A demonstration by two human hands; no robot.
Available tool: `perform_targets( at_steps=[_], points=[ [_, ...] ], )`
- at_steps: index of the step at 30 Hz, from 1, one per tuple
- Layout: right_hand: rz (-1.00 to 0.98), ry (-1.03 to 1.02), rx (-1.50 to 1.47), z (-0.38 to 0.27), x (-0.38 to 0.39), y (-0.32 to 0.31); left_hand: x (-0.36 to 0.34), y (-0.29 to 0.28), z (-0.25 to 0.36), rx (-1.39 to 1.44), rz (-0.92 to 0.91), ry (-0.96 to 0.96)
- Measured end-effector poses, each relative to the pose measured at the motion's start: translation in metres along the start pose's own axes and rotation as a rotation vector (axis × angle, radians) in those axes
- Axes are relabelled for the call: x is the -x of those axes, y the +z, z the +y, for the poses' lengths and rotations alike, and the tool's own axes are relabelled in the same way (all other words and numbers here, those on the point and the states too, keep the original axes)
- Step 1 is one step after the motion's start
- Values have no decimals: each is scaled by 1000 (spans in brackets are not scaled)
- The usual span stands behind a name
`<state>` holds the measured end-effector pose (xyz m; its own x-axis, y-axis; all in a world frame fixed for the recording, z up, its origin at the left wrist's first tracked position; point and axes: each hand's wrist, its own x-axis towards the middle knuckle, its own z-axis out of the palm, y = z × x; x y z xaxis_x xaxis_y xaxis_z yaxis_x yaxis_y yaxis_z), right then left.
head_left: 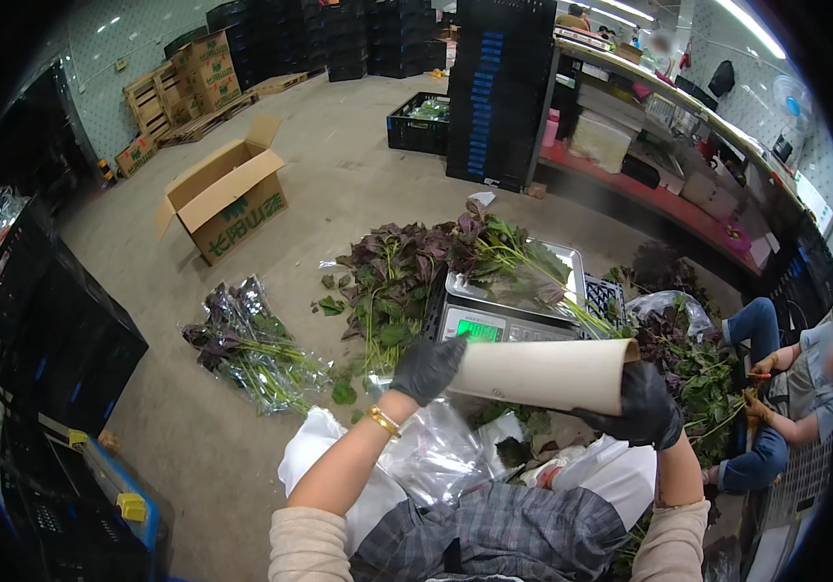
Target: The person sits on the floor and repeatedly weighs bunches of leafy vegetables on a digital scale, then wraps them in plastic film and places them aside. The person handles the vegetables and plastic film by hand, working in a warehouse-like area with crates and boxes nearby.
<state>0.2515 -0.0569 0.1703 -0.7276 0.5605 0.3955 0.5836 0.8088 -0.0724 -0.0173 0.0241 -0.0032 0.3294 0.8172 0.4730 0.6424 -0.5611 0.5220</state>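
In front of me I hold a cream-coloured tube (544, 372), apparently a rolled sheet, lying nearly level. My left hand (429, 370), in a black glove, grips its left end. Around its right end close the black-gloved fingers of my right hand (645, 405), some of them hidden. Just beyond the tube is a digital scale (487, 327) with a lit green display. A bunch of purple-green leafy stems (509, 254) lies across its metal pan. Clear plastic bags (436, 451) rest on my lap, below the tube.
Loose leafy stems (392, 281) lie left of the scale, with bagged bunches (252, 344) farther left. An open cardboard box (232, 204) stands beyond. Black crates (499, 97) tower ahead beside a shelf (649, 184). At right, a seated co-worker (785, 388) handles stems.
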Motion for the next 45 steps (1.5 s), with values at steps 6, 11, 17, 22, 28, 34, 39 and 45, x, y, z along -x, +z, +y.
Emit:
perform_targets(
  at_steps=[6, 11, 17, 22, 28, 34, 39, 45],
  points=[
    [121, 220, -367, 3, 8, 49, 3, -9, 86, -88, 106, 279],
    [256, 759, -964, 5, 40, 93, -18, -11, 146, 261, 89, 213],
    [442, 882, -1000, 33, 67, 32, -24, -75, 102, -179, -160, 311],
    [434, 653, -785, 8, 37, 81, -37, -28, 133, -310, -77, 395],
    [413, 682, -636, 44, 75, 41, -26, -52, 93, -380, -169, 223],
    [489, 685, -683, 22, 48, 75, -26, -18, 116, -487, -78, 352],
    [653, 578, -739, 48, 75, 46, -9, -43, 86, -386, -147, 229],
    [541, 736, -593, 30, 56, 97, -22, -30, 127, -434, -147, 232]
  ],
)
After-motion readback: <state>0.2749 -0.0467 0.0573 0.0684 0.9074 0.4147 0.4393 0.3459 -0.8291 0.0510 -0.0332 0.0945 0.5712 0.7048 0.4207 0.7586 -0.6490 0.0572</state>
